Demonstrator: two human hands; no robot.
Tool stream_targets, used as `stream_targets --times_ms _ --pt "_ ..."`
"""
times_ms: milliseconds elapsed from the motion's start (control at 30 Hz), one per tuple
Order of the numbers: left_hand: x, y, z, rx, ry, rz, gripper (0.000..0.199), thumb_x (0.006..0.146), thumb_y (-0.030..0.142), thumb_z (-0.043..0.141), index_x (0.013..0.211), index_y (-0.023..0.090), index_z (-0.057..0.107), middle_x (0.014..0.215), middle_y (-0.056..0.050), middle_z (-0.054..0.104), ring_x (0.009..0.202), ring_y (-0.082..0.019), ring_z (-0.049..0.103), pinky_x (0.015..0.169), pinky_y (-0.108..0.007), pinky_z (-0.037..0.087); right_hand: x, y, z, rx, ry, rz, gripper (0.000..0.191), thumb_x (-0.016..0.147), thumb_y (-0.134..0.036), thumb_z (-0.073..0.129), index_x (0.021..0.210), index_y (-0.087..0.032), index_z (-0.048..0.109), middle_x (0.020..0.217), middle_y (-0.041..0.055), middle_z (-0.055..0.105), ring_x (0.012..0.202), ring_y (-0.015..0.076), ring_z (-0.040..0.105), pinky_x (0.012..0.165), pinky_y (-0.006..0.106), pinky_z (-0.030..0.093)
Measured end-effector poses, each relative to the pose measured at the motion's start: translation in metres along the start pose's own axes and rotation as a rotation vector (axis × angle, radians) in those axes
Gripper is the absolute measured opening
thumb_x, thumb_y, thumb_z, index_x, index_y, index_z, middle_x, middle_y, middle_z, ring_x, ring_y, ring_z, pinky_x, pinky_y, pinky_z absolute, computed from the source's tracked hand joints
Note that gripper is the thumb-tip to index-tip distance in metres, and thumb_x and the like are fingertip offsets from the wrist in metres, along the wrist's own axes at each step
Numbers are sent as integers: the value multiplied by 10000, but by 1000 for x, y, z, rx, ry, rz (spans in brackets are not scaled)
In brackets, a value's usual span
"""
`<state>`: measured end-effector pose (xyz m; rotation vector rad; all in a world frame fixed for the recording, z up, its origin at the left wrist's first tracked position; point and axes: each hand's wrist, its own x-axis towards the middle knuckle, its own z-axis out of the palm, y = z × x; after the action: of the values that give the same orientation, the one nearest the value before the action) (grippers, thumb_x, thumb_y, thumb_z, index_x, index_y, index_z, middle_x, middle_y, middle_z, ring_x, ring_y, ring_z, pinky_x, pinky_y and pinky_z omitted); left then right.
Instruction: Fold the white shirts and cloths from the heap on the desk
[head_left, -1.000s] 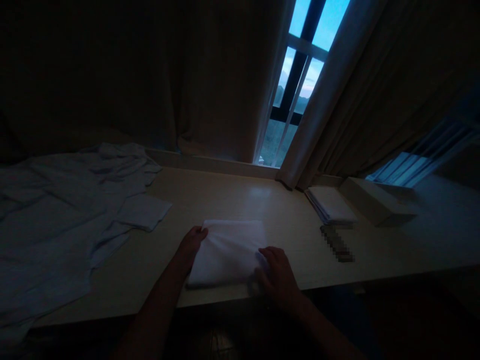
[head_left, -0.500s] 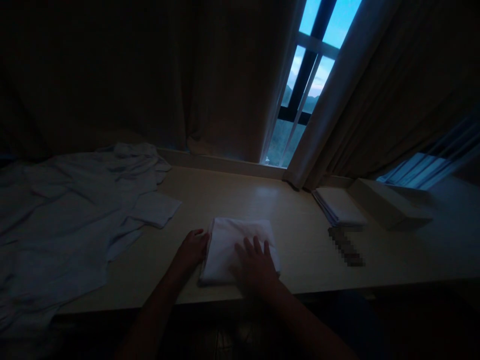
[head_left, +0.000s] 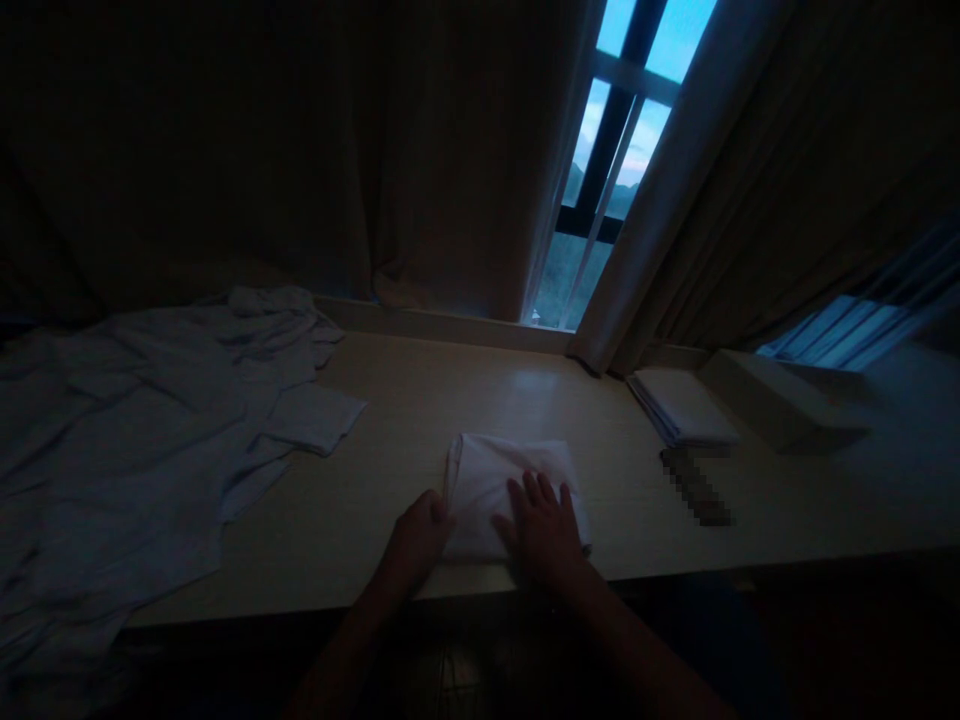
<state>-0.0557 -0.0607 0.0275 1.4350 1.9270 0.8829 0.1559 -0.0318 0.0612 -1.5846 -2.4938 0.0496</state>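
Observation:
A white garment folded into a rough square (head_left: 480, 480) lies near the front edge of the table, with a small crease at its upper left. My left hand (head_left: 421, 532) is closed at its left edge, thumb and fingers pinching the cloth. Flat on the right half of the garment rests my right hand (head_left: 546, 525), fingers spread. To the left spreads a loose heap of white garments (head_left: 157, 450), with one sleeve-like piece (head_left: 311, 415) reaching toward the middle. The light is dim, so fine details of the cloth are lost.
At the right back a stack of folded white garments (head_left: 686, 405) lies beside a pale box (head_left: 787, 400). A blurred-out dark object (head_left: 697, 488) sits in front of them. Dark curtains (head_left: 450, 160) and a window (head_left: 615, 150) stand behind the table (head_left: 420, 385).
The folded garment has shifted to the right with both hands. My left hand has come lower along its left edge and closed on it. My right hand stays flat on top.

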Motion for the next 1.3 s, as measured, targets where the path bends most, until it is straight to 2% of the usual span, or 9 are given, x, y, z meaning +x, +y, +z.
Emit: stream_targets --times_ms 133,267,367,467,633,733,867,1167,1300 --pt "-1 15 14 -95 -90 44 92 702 219 499 656 215 421 634 43 488 637 -118 466 608 -238 347 11 13 -17 10 22 7 417 951 -489 391 1176 -199 592 1221 137 601 1165 281 499 996 458 328" --pt "0 27 21 -141 -118 66 65 667 169 504 721 204 491 695 21 553 669 -126 513 632 -245 393 48 17 -24 79 78 -114 325 948 -307 432 1221 -197 569 1252 101 593 1177 222 487 1007 373 333" --pt "3 31 22 -256 -115 24 348 622 133 533 966 183 557 847 -19 631 708 -135 569 628 -249 431 85 16 -22 130 42 -119 390 927 -259 445 1302 -180 520 1331 98 550 1231 217 457 1042 378 303" --pt "9 31 23 -396 -127 -20 671 558 83 555 1221 171 496 1042 -75 662 787 -162 627 664 -271 480 118 13 -17 191 -81 -35 419 908 -291 464 1311 -193 529 1290 100 591 1187 242 516 1019 407 327" --pt "27 30 23 -622 -210 14 694 598 148 634 1273 138 474 1237 -151 614 897 -204 663 775 -333 526 151 13 -4 250 -161 23 267 852 -298 527 1026 -204 706 1067 107 701 1015 258 620 848 352 432" --pt "40 33 25 -711 -163 -8 644 657 253 670 1264 124 500 1244 -166 619 945 -223 670 825 -357 527 159 17 3 327 -157 45 236 837 -293 548 970 -187 711 986 88 718 893 213 647 743 288 452" --pt "53 39 30 -660 -100 0 548 695 302 666 1209 129 590 1213 -135 652 1045 -237 647 910 -357 497 161 20 9 453 -110 52 199 839 -279 565 920 -166 707 906 55 720 785 155 638 659 231 439" --pt "63 33 45 -644 -37 20 534 747 230 579 1276 159 552 1306 -109 595 1152 -209 594 964 -337 465 154 18 17 675 -8 53 180 834 -282 597 914 -179 720 892 39 726 820 157 650 714 233 466" --pt "65 33 49 -636 -29 29 480 747 244 587 1216 151 562 1235 -127 640 1087 -198 628 911 -325 494 151 15 21 725 -12 64 189 828 -299 606 915 -188 731 909 36 734 843 167 660 750 242 477"
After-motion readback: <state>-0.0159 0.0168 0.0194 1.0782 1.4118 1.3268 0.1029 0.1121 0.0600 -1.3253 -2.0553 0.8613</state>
